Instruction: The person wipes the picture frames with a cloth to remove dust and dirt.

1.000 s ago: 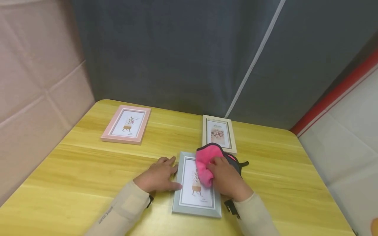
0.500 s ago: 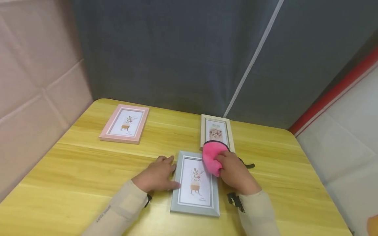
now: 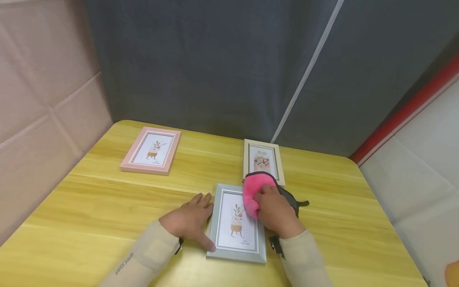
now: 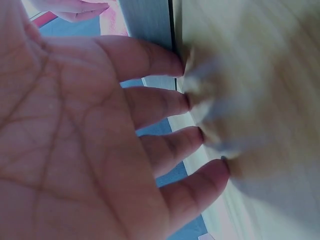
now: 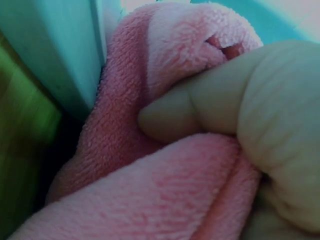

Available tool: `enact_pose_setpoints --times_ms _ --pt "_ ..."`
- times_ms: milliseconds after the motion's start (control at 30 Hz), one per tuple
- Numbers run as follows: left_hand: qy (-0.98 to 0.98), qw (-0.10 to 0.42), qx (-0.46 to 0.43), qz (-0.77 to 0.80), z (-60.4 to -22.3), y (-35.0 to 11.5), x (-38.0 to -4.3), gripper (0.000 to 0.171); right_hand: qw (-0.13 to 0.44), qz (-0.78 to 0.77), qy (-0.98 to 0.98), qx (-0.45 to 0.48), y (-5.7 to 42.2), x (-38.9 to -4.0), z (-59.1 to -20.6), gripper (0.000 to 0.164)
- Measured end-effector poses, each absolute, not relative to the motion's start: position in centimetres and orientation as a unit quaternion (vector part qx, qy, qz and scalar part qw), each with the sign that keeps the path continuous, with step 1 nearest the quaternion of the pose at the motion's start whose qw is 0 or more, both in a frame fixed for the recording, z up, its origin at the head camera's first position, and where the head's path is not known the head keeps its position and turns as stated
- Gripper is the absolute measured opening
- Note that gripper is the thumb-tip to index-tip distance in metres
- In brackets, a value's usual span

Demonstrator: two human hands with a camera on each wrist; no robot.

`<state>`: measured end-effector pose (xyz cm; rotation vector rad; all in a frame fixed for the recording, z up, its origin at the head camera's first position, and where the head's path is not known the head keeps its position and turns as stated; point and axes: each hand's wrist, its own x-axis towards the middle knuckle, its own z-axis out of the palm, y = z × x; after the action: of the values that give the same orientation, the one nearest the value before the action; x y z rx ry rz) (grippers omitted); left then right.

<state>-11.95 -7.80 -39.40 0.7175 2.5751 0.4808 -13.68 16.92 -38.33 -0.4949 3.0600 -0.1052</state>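
Observation:
A grey-blue picture frame (image 3: 236, 257) lies face up near the front of the table, showing a potted-plant print. My left hand (image 3: 191, 219) rests at its left side, thumb on the lower left corner and fingers spread along the edge. In the left wrist view, the fingertips of the left hand (image 4: 100, 135) touch the wood. My right hand (image 3: 277, 209) grips a bunched pink cloth (image 3: 256, 185) with a dark edge and backing, over the frame's upper right part. Close up, the fluffy cloth (image 5: 125, 100) is folded around the right thumb or finger.
A pink picture frame (image 3: 127, 162) lies at the back left of the wooden table (image 3: 89, 211). At the back right lies a cream picture frame (image 3: 246, 159), its lower part partly covered by the cloth. A dark curtain (image 3: 197, 67) hangs behind the table.
The cloth moved right and off the print's middle, then slightly back left and down along the frame's right side. My left thumb slid down from mid-edge to the lower left corner.

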Motion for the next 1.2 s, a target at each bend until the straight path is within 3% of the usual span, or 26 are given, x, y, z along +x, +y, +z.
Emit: enact_pose_setpoints --times_ms 67,300,833,1200 --pt "0.926 0.211 0.258 0.175 -39.4 -7.8 -11.9 0.118 0.011 -0.014 0.987 -0.162 16.6 -13.6 -38.5 0.003" --pt "0.927 0.212 0.259 0.172 -39.6 -7.8 -12.0 0.118 -0.005 0.035 0.984 -0.174 15.1 -13.5 -38.9 0.013" --pt "0.926 0.219 0.259 0.168 -39.6 -7.7 -12.1 0.116 0.067 -0.027 0.976 -0.204 12.3 -14.6 -38.1 0.005" --pt "0.928 0.214 0.26 0.162 -39.4 -7.7 -12.0 0.116 0.096 -0.011 0.972 -0.215 10.6 -14.7 -37.9 0.026"
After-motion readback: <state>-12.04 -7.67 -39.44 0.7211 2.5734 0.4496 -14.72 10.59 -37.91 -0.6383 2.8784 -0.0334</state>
